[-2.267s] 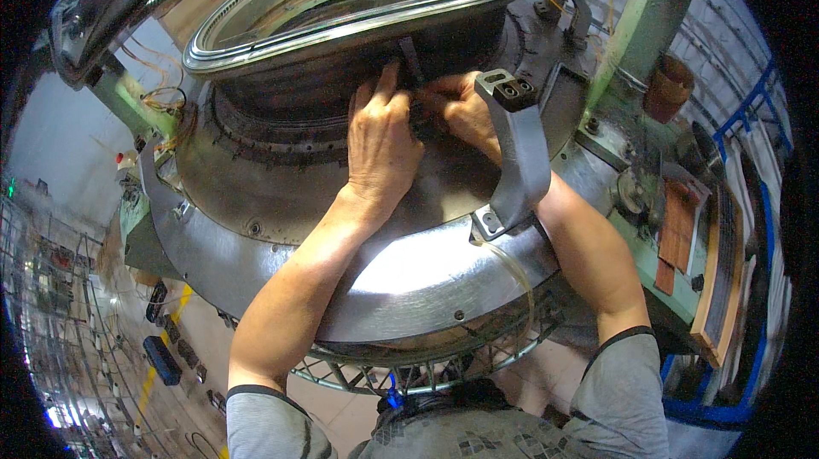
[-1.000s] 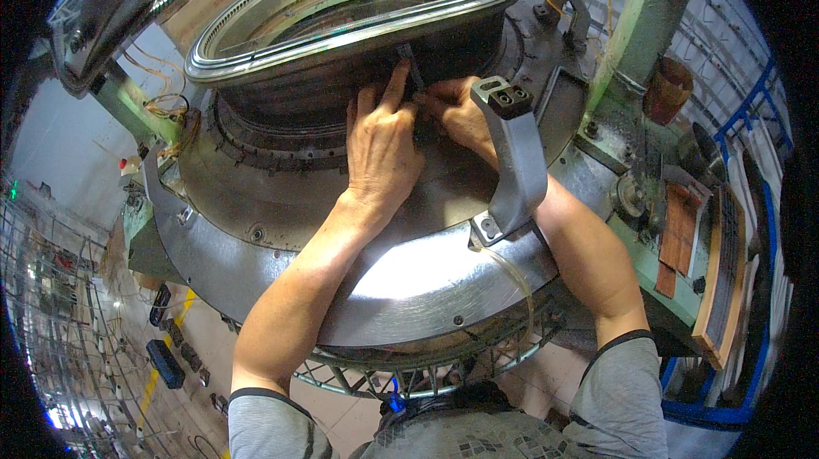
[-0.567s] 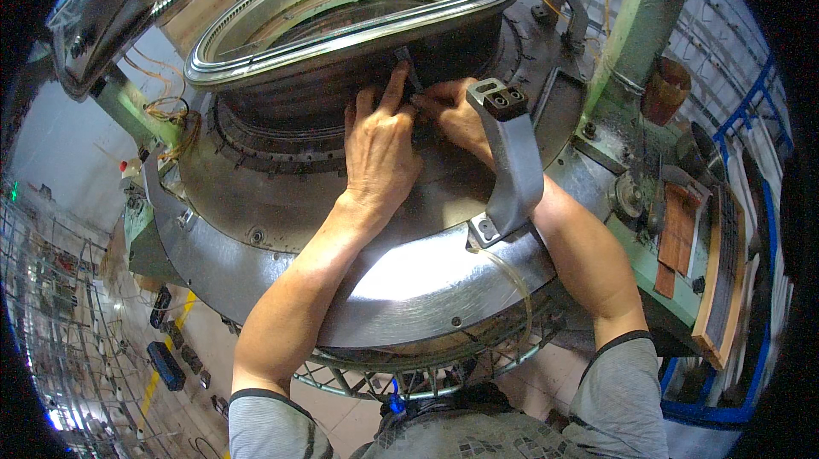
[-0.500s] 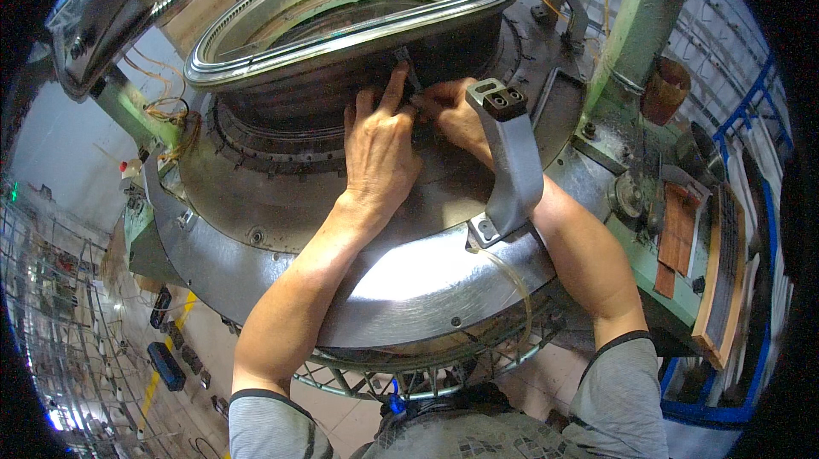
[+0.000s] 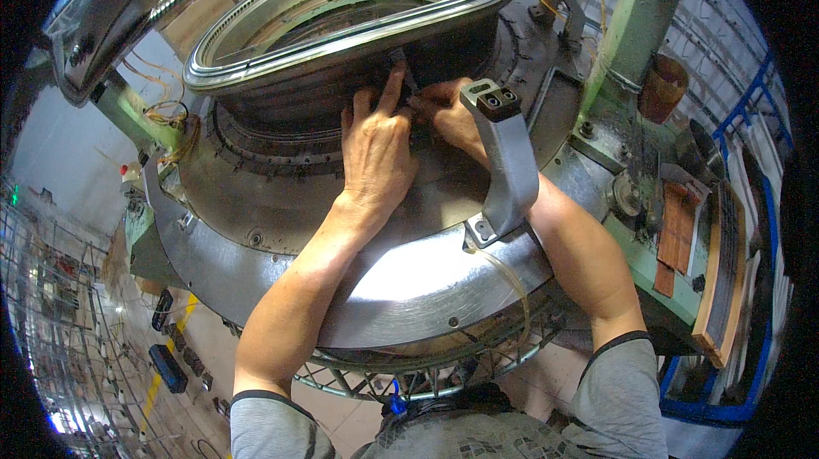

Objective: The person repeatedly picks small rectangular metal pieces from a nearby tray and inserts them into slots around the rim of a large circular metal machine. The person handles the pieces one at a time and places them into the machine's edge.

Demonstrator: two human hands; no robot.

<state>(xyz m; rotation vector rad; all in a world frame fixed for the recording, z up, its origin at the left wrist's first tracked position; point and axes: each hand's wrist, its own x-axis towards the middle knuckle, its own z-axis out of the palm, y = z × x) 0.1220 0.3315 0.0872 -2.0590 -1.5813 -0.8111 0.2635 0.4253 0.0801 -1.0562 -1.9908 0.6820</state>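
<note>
My left hand (image 5: 376, 148) reaches up to the dark side wall of the large round metal drum (image 5: 320, 99). Its index finger is stretched out, with the tip at the upper end of a small thin metallic strip (image 5: 410, 79); the other fingers are bent and apart, and the thumb is hidden. Close on its right, my right hand (image 5: 452, 115) is closed in a pinch at the strip's lower end. The fingertips partly cover the strip, so its exact kind is unclear. A grey curved bracket (image 5: 511, 165) stands in front of my right wrist and hides part of it.
A shiny ring-shaped plate (image 5: 409, 293) surrounds the drum under my forearms. Green posts (image 5: 636, 41) rise at the sides. At right lie a wood-framed dark strip (image 5: 723, 275) and brown boards (image 5: 676, 224). A thin clear tube (image 5: 510, 275) hangs below the bracket.
The view has shifted very slightly. Both hands keep nearly the same pose at the drum wall, and nothing has been let go or newly taken.
</note>
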